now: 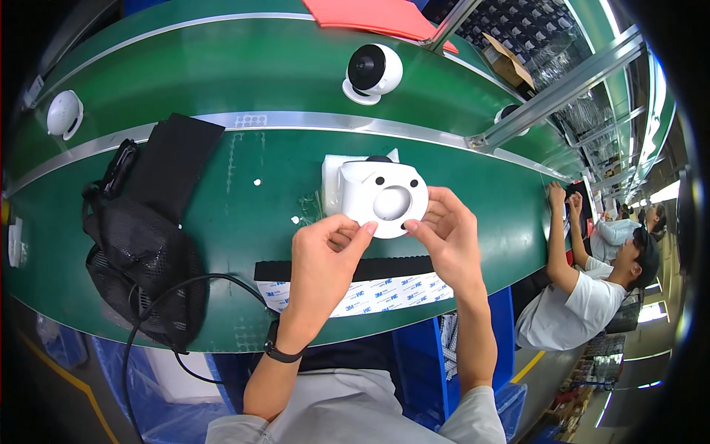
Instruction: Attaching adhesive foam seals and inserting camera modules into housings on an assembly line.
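Over the bench I hold a white camera (358, 181) with its round base turned up toward me. The base has a round recess in its middle and small black pads around it. My left hand (323, 255) pinches the base's near left edge between thumb and fingers. My right hand (452, 235) grips its right edge, the thumb tip beside a black pad near the rim. A block of white foam (332, 175) shows behind the camera. Just below my hands lies a strip of black pads (388, 268) on white printed backing paper (403, 294), partly hidden by my left wrist.
A white camera with a black front (376, 72) stands on the green conveyor (259, 63) beyond a metal rail. A black mesh bag (148, 274) with a cable lies at left beside a black sheet (177, 166). Blue bins (421, 362) stand below. A co-worker (577, 311) sits at right.
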Demonstrator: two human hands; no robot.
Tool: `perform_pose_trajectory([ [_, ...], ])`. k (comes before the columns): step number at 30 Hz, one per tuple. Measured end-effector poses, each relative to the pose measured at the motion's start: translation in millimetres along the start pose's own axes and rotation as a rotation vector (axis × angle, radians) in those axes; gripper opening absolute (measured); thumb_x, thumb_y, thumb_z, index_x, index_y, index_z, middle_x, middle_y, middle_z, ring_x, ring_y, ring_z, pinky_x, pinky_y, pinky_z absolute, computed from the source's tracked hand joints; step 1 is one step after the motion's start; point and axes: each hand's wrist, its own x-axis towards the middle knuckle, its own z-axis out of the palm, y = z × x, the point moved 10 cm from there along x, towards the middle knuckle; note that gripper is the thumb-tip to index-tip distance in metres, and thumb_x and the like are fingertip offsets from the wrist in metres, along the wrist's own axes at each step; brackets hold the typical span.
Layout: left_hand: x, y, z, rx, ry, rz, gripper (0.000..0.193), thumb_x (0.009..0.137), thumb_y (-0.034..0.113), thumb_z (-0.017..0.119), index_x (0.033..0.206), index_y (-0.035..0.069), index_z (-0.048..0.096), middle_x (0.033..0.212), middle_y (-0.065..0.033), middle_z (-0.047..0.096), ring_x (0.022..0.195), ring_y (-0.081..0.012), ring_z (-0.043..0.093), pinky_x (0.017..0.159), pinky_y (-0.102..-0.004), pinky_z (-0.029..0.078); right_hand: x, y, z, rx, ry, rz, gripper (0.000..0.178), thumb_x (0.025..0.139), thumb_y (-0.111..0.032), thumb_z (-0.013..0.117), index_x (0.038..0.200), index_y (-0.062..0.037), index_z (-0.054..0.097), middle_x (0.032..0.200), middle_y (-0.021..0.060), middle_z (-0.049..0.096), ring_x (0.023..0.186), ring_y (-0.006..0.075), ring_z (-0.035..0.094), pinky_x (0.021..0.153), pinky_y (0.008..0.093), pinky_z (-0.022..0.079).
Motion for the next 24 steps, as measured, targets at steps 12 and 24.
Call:
perform_pose_trajectory([
  [12,-3.9,31.6,-36.6,-0.509,-0.185,-0.118,0.032,0.108,0.03,0.064,0.115,-0.002,0.066,0.103,-0.0118,0.076,0.099,-0.0131,0.071,0.09,-0.0282,0.054,2.5,-77.5,-12.8,-0.127,-0.114,-0.577,0.059,0.08,-0.053,0.09,0.093,0.0,0.069,0.08,0.0074,0.074,0.077,0.0222,0.074,0.074,0.0344,0.059],
  [24,11.7,32.0,-90.6,0.017,0.143,0.117,0.057,0.099,0.018,0.077,0.145,0.0,0.049,0.157,-0.0211,0.043,0.145,-0.031,0.046,0.122,-0.0438,0.035,117.2,-138.5,109.8,-0.634,-0.587,-0.566,0.11,0.063,-0.031,0.091,0.157,-0.001,0.042,0.144,0.025,0.047,0.132,0.0443,0.055,0.11,0.0469,0.049],
])
